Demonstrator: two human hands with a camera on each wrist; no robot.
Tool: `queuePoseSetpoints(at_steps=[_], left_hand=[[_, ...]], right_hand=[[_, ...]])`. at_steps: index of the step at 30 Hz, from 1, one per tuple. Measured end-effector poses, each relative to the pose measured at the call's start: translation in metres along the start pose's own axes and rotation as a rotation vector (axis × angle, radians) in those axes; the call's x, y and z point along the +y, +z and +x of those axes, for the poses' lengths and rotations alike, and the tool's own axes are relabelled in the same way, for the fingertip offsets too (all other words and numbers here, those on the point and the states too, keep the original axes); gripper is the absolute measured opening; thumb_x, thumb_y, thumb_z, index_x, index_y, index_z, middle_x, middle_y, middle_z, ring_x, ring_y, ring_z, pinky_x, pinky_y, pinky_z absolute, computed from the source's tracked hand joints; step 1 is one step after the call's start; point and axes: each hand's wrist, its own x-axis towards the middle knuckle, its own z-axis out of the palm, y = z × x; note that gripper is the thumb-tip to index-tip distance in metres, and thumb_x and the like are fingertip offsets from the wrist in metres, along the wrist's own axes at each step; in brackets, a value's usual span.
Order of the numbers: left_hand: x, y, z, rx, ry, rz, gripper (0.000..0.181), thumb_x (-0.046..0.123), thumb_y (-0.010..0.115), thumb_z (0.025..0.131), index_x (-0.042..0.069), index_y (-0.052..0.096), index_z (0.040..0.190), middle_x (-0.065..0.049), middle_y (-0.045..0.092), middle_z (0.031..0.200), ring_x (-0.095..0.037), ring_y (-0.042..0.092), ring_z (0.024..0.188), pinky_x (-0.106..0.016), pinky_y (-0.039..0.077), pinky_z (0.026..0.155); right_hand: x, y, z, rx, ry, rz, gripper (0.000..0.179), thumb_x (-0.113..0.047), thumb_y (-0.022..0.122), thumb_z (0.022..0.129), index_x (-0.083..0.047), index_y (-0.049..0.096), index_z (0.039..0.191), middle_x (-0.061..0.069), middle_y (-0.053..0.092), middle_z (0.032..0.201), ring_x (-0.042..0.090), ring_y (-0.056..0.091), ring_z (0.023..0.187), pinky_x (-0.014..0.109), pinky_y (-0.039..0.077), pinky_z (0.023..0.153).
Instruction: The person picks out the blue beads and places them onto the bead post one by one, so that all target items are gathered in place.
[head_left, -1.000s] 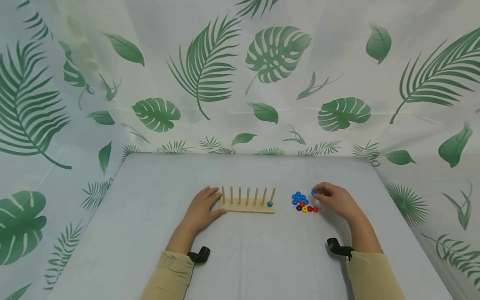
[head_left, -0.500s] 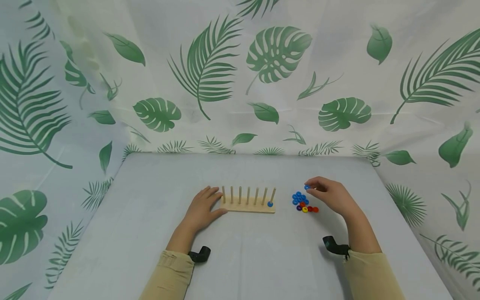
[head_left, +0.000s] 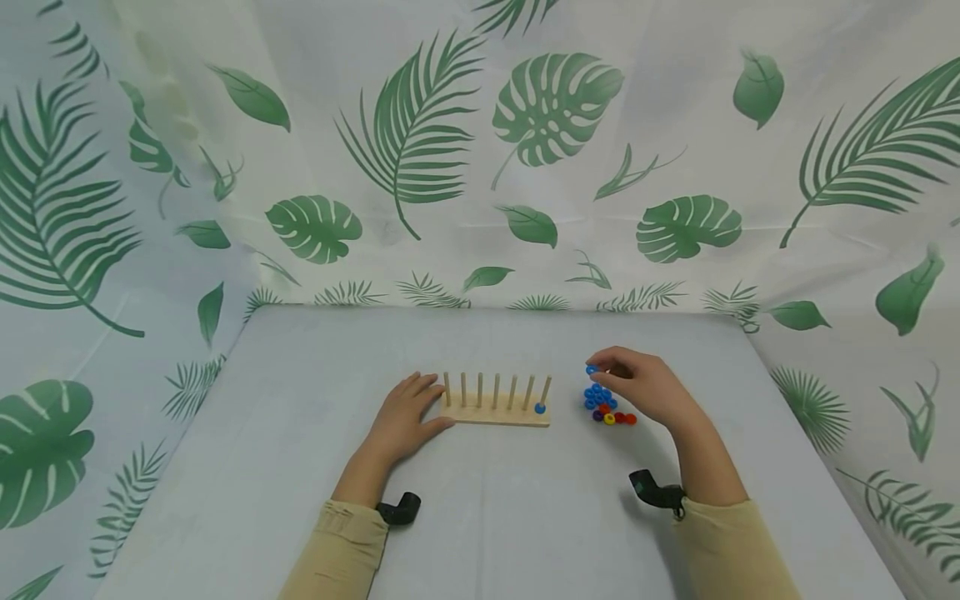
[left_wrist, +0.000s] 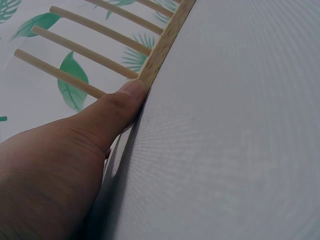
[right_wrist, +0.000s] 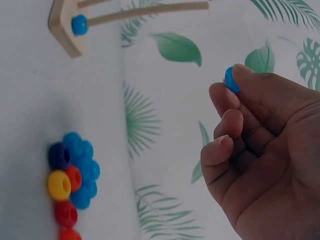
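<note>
My left hand (head_left: 405,417) holds the left end of a wooden peg board (head_left: 495,418), thumb along its front edge and fingers at the back corner. In the left wrist view the thumb (left_wrist: 117,107) lies against the board's edge (left_wrist: 160,55), beside the end pegs. A single blue bead (head_left: 540,408) sits at the foot of the rightmost peg. My right hand (head_left: 637,383) pinches another blue bead (right_wrist: 231,80) between thumb and index finger, raised above the table with the other fingers curled. That hand is just behind and above the loose bead pile (head_left: 600,396).
Several blue beads (right_wrist: 87,167) lie clustered right of the board. Against them rest a dark purple bead (right_wrist: 59,156), a yellow bead (right_wrist: 59,185) and a few red and orange ones. A white cloth covers the table (head_left: 300,350); a leaf-print curtain (head_left: 450,167) hangs behind.
My right hand has lifted the pinched blue bead and carried it left, from the right of the pile to over its back edge. My left hand and the board stay put.
</note>
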Motion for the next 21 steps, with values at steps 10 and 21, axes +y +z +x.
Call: queuePoseSetpoints(at_steps=[10,21], left_hand=[[0.000,-0.001,0.000,-0.012,-0.001,-0.007,0.067,0.059,0.062,0.091,0.019,0.052,0.144,-0.003,0.041,0.156,-0.031,0.027,0.150,-0.051,0.023,0.124],[0.000,-0.001,-0.001,0.002,0.009,-0.004,0.067,0.057,0.063,0.090,0.018,0.053,0.144,-0.003,0.042,0.156,-0.031,0.028,0.150,-0.051,0.024,0.124]], right_hand=[[-0.019,0.012,0.007,-0.009,-0.053,0.025,0.028,-0.037,0.066,0.096,-0.021,0.067,0.119,0.000,0.067,0.102,0.019,0.060,0.091,0.027,0.055,0.079],[-0.029,0.027,0.012,-0.007,-0.101,0.090,0.027,-0.034,0.068,0.094,-0.021,0.068,0.118,-0.001,0.063,0.098,0.021,0.057,0.086,0.028,0.053,0.071]])
